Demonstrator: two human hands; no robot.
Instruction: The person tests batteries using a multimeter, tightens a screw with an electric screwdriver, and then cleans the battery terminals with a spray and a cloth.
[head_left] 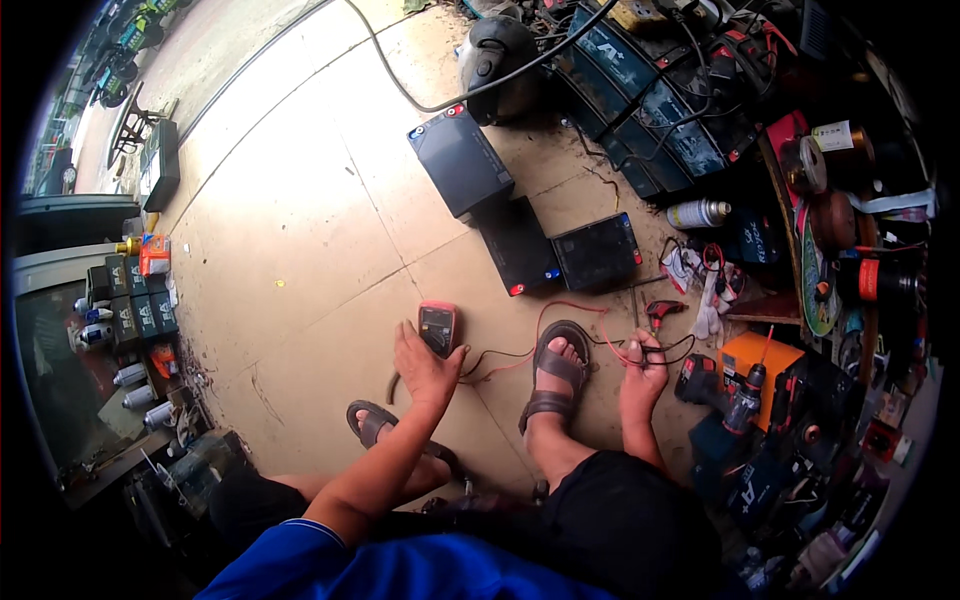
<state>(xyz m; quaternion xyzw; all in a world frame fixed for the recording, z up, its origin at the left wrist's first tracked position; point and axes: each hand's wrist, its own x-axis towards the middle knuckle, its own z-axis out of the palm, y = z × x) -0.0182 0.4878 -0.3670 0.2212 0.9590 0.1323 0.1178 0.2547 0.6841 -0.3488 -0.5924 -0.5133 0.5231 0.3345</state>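
A red-edged multimeter (pixel 438 322) is between my feet. My left hand (pixel 425 370) holds its lower end, fingers along the left side and thumb to the right. A red and a black test lead (pixel 520 355) run from it, past my sandalled right foot (pixel 560 365), to my right hand (pixel 643 375). There my fingers are closed round the leads; the probe tips are hard to make out. Ahead lie three dark block batteries with red and blue terminals: one at the upper left (pixel 460 160), one in the middle (pixel 515 248) and one at the right (pixel 598 252).
A red-handled tool (pixel 663 312) lies beyond my right hand. A cordless drill (pixel 745 400) and an orange box (pixel 760 365) stand at the right. Larger batteries (pixel 650 120) and a spray can (pixel 698 214) crowd the far right. A black cable (pixel 430 108) crosses ahead. Small boxes (pixel 130 300) line the left.
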